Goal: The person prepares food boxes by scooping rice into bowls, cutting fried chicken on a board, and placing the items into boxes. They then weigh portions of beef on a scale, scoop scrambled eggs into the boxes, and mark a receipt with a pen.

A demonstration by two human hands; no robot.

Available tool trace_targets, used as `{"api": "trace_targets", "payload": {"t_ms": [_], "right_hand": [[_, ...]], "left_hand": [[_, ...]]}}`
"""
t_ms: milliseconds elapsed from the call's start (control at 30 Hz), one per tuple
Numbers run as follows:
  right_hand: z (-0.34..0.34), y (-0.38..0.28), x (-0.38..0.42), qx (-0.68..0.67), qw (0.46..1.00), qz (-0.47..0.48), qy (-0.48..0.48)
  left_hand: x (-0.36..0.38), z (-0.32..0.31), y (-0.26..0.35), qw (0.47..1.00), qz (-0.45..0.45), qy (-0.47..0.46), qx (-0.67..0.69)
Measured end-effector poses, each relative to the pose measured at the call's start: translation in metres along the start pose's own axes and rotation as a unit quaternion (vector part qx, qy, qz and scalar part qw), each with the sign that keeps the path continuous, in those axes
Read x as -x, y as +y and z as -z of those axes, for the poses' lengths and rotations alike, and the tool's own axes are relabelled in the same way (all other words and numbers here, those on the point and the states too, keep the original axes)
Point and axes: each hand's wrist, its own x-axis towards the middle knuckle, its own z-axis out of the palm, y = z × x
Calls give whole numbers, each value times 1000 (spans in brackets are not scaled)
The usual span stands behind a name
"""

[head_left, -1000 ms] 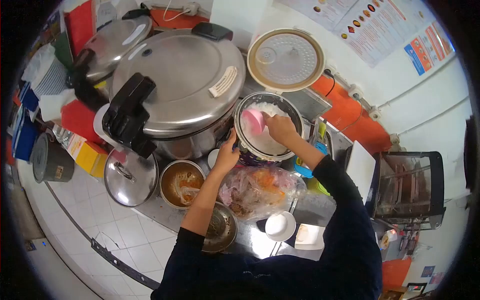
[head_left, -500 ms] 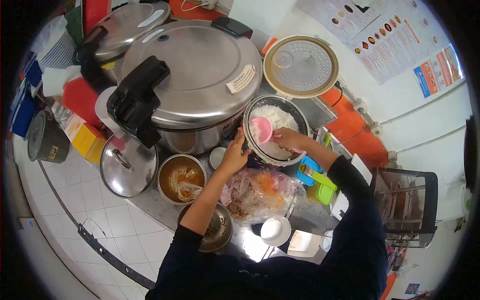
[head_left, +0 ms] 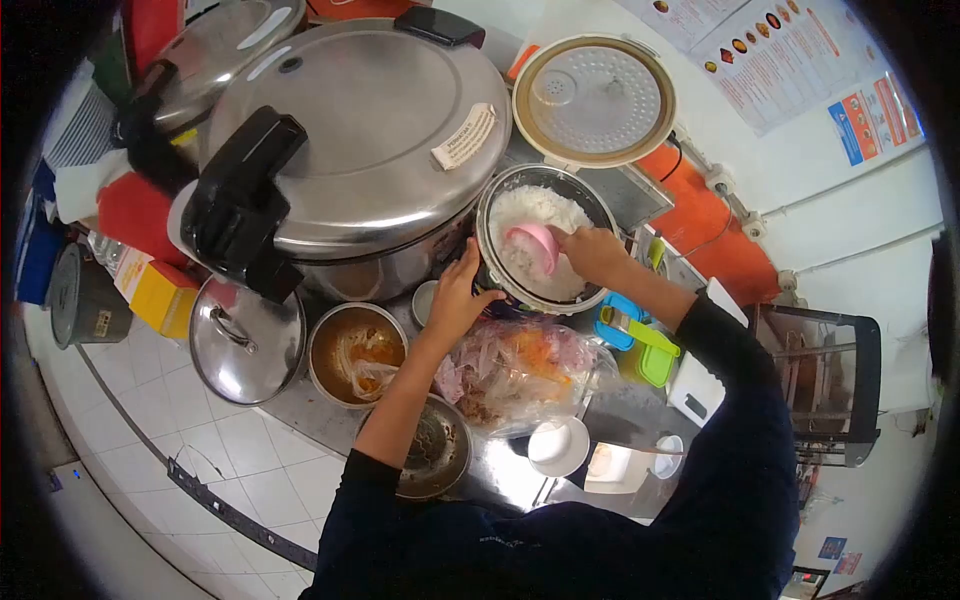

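My right hand (head_left: pixel 592 254) is closed on a pink plastic scoop (head_left: pixel 532 246), its bowl down among the white rice (head_left: pixel 545 207). The rice fills much of the round inner pot of an open rice cooker (head_left: pixel 487 222). At the cooker's near left side, my left hand (head_left: pixel 458 302) holds its outer wall, fingers along the side and thumb near the rim. My palm hides part of the cooker's body. Behind the pot, the cooker's lid (head_left: pixel 598 100) stands raised, its perforated inner plate showing.
A large steel cooker (head_left: pixel 365 130) with black handles stands to the left. Nearer are a steel lid (head_left: pixel 247 335), a bowl with orange-brown residue (head_left: pixel 335 335), a clear plastic bag of food (head_left: pixel 515 375), a white bowl (head_left: pixel 558 447) and green-lidded containers (head_left: pixel 655 362).
The scoop has turned and sunk lower in the rice, toward the pot's right side. My left hand remains at the cooker's side. The view has shifted slightly.
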Motion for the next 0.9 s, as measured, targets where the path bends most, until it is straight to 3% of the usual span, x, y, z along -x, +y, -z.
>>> {"api": "trace_targets", "payload": {"t_ms": [167, 233, 433, 567, 633, 733, 867, 900], "right_hand": [[8, -1, -13, -37, 997, 34, -50], [19, -6, -14, -104, 987, 1, -125], [-26, 12, -18, -253, 957, 104, -95], [-30, 11, -18, -317, 939, 85, -98], [5, 6, -20, -414, 853, -73, -309], [9, 19, -20, -461, 824, -40, -328], [-10, 53, -21, -547, 778, -18, -308], [-13, 52, -25, -389, 915, 56, -91]], "left_hand": [[0, -1, -5, 1000, -16, 15, -6], [-1, -1, -4, 1000, -20, 16, 3], [-2, 1, -4, 1000, 16, -14, -11], [-2, 2, -2, 1000, 16, -21, -15], [-3, 4, -1, 999, 18, -22, -13], [-3, 7, -1, 999, 12, -27, -15], [-4, 10, 1, 1000, 11, -23, -14], [-4, 10, 2, 1000, 8, -18, -16]]}}
